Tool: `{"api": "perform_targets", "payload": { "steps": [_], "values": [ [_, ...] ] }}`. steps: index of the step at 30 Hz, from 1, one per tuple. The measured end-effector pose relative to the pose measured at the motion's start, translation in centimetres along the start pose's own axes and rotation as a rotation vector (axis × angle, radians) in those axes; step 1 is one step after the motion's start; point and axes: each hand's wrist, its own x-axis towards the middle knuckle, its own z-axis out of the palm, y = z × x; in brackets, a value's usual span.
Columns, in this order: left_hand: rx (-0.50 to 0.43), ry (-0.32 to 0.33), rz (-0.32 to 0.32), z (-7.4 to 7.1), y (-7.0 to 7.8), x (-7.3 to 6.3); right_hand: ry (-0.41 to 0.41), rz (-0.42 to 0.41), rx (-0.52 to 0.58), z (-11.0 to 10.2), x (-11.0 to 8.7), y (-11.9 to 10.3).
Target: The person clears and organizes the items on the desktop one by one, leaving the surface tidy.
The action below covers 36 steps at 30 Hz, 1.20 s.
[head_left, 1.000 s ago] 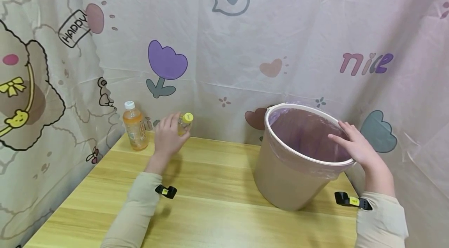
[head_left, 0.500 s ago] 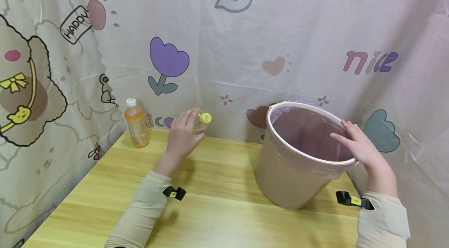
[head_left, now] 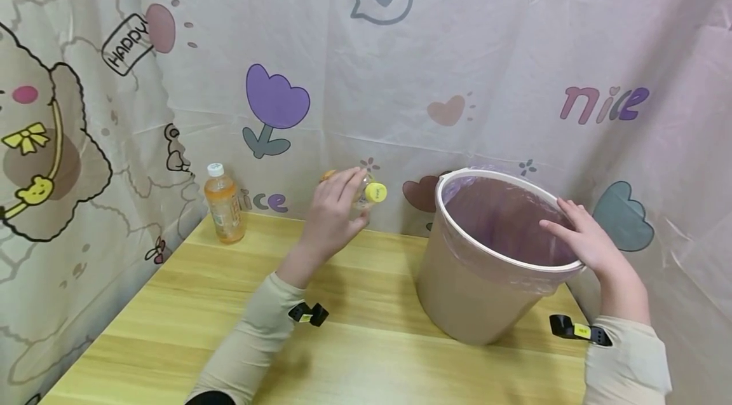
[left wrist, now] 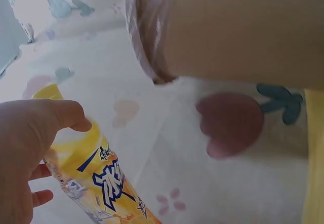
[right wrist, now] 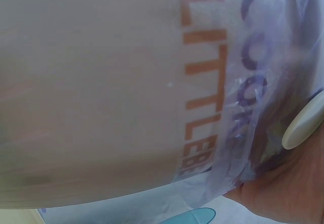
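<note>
My left hand (head_left: 334,208) grips a drink bottle (left wrist: 109,183) with a yellow cap (head_left: 375,192) and a yellow and orange label. It hangs tilted above the table, cap toward the bin; the fingers cover much of its middle in the head view. To the right stands a beige trash bin (head_left: 469,290) with a pale rim and a thin purple liner bag (right wrist: 253,107). My right hand (head_left: 589,240) rests over the bin's right rim, fingers fairly straight; the wrist view hides its fingertips. Inside the bin, only the lined wall shows.
A second bottle (head_left: 225,208), with orange liquid and a white cap, stands upright at the table's back left. The wooden table (head_left: 354,316) meets a printed cloth curtain (head_left: 366,87) behind and at both sides.
My left hand has carried the yellow-capped bottle rightward, closer to the bin. The right hand stays on the rim, and the white-capped bottle has not moved.
</note>
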Motion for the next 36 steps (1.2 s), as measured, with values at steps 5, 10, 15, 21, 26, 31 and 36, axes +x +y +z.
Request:
{"api": "perform_targets", "payload": {
  "steps": [5, 10, 15, 21, 26, 31, 36],
  "values": [
    [-0.042, 0.030, 0.058, 0.3, 1.8, 1.6, -0.005, 0.004, -0.002, -0.1, -0.1, 0.0],
    [-0.059, 0.049, 0.103, 0.6, 3.6, 3.2, -0.005, 0.010, 0.007, -0.2, -0.2, -0.1],
    [-0.069, 0.048, 0.154, 0.9, 5.6, 4.7, -0.001, 0.015, 0.007, -0.2, -0.2, 0.0],
    [-0.114, 0.029, 0.221, 1.8, 7.3, 5.5, 0.005, 0.010, 0.005, -0.3, -0.1, 0.2],
    [-0.120, 0.014, 0.290, 2.6, 8.3, 5.5, 0.003, 0.011, 0.010, -0.2, -0.2, 0.1],
    [-0.103, -0.009, 0.335, 3.2, 9.0, 5.2, 0.002, 0.013, 0.013, -0.1, -0.2, 0.1],
    [-0.078, -0.035, 0.354, 3.6, 9.5, 5.1, 0.000, 0.010, 0.016, 0.0, 0.0, 0.1]
  ]
}}
